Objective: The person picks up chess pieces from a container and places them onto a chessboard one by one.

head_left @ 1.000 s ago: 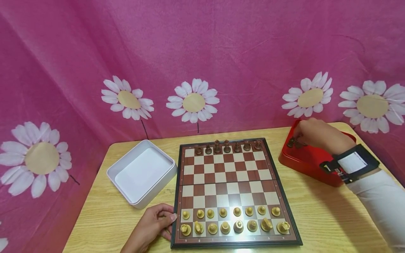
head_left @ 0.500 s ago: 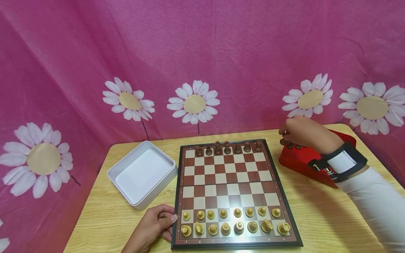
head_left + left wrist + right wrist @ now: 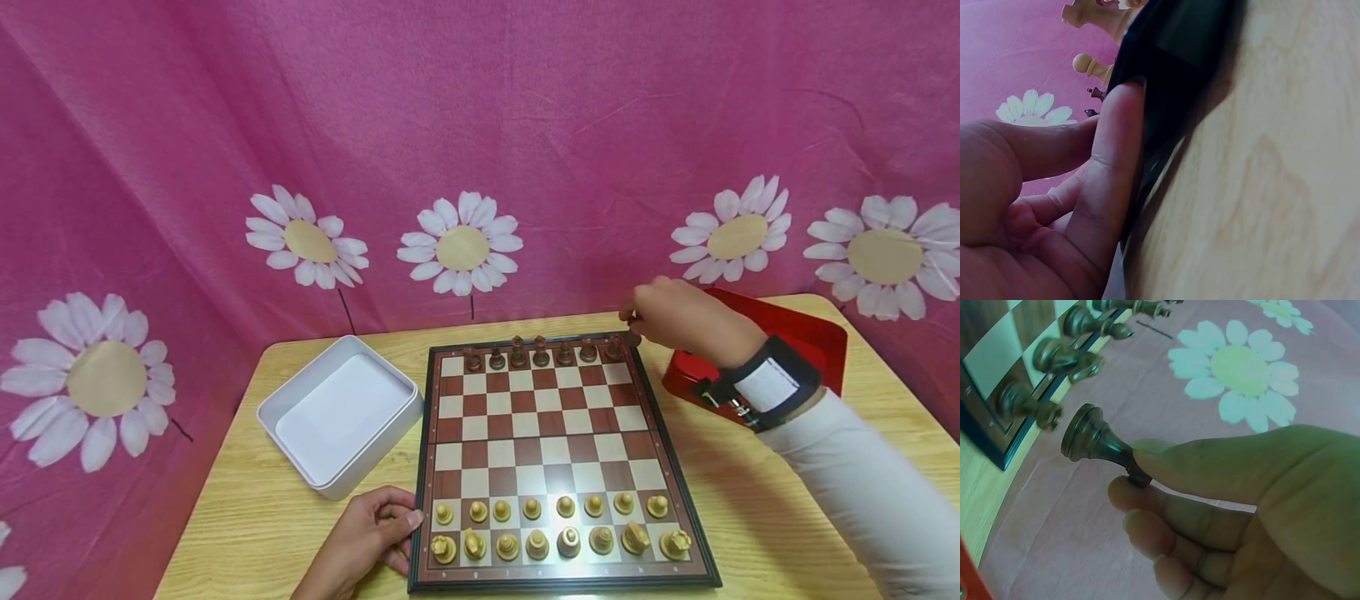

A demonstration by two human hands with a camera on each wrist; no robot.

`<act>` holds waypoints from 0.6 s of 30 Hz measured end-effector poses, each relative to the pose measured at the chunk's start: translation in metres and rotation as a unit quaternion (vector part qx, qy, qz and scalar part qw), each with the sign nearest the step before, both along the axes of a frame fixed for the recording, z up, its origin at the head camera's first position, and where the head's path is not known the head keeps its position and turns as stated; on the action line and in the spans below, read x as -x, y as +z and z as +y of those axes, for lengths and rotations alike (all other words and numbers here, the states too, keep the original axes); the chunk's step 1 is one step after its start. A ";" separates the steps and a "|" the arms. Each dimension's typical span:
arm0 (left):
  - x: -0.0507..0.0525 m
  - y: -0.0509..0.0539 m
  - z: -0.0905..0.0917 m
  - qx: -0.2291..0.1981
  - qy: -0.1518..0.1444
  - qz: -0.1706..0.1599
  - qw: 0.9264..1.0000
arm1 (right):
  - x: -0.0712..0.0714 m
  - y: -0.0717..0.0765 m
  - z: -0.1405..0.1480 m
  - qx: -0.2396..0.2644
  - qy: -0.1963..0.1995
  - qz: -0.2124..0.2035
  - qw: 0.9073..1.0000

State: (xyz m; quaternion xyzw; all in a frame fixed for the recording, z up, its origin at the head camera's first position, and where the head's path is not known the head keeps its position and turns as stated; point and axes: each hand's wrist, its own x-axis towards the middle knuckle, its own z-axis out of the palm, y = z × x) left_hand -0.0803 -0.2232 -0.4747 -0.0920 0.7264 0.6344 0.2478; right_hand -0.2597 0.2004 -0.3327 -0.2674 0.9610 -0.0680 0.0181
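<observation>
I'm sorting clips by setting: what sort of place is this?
Probably a small screened-off tabletop corner, though the wider room is out of view. A wooden table stands before a pink daisy-print cloth that fills the background, with a chessboard laid on it.

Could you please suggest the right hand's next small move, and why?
Probably carry the held piece left over the board, toward its bare far-left corner square: the right hand pinches it, and seven dark pieces fill the rest of the far row. The held piece's top is hidden, so its type is uncertain.
</observation>
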 end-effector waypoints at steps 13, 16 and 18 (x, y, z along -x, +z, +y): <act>0.000 0.000 -0.001 -0.004 -0.002 0.003 1.000 | 0.004 0.012 -0.032 0.019 0.024 0.023 0.999; -0.001 0.000 -0.001 -0.006 -0.003 0.003 1.000 | 0.005 0.015 -0.043 0.016 0.025 0.015 0.999; -0.001 0.000 -0.001 -0.008 -0.005 0.004 1.000 | 0.007 0.016 -0.050 0.013 0.026 0.009 1.000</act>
